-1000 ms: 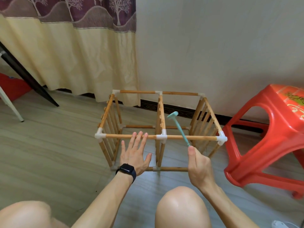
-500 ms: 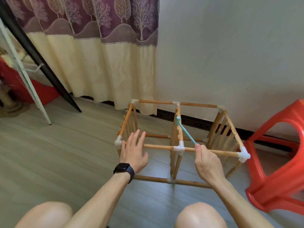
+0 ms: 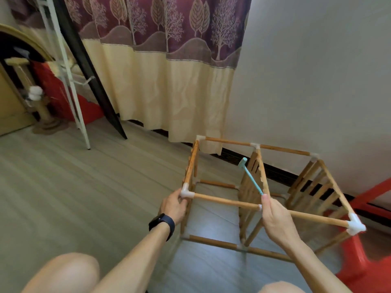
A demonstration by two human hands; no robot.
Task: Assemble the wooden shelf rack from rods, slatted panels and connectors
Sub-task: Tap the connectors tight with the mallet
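Grey plank floor (image 3: 63,187) meets a white wall (image 3: 317,81) hung with one leaf-patterned curtain (image 3: 169,81). One wooden shelf rack (image 3: 224,201) stands on the floor close to the wall, with three slatted panels (image 3: 313,187) upright and six white connectors (image 3: 355,225) along its top rods. The left grip (image 3: 172,206), wearing one black watch (image 3: 161,224), curls closed round the near left corner connector (image 3: 186,192). The right grip (image 3: 275,218) is closed on one teal hammer (image 3: 251,178) beside the near middle joint. One red stool (image 3: 355,267) stands just beside the rack's right end.
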